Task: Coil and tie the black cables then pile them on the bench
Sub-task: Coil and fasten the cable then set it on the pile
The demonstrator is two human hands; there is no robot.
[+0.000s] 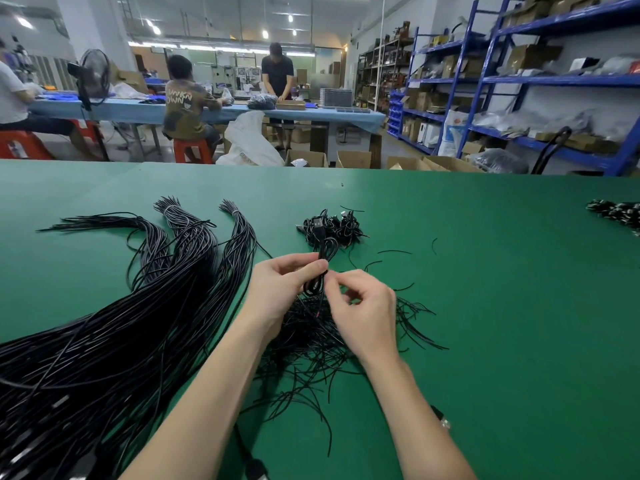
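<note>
Left hand: the left hand (280,289) is raised over the middle of the green felt-covered tabletop (485,306), its grip curled round a small coiled black cable (320,271), thumb and forefinger pinching the coil near its upper part.
Right hand: the right hand (360,306) sits just beside the left, its grip pressed together on something thin at the coil's lower right side; I cannot tell whether this is a tie or the cable's own end.
Coiled cable: held upright between both hands, above the tabletop, its loops rising past the left forefinger.
Loose ties: a scattered heap of thin black wire ties (318,337) lies on the tabletop directly under and behind the hands, with strays spreading right and toward the near edge.
Finished pile: a small pile of tied black cable coils (330,226) rests on the tabletop beyond the hands, apart from them.
Uncoiled stock: long bundles of straight black cables (114,323) fan across the left side of the tabletop, some bound near their far ends.
Far right: another dark cluster of cables with pale marks (620,213) lies at the tabletop's right edge.
Background: seated and standing people work at a blue-covered bench (311,114); blue metal shelving (485,81) with boxes stands on the right.
</note>
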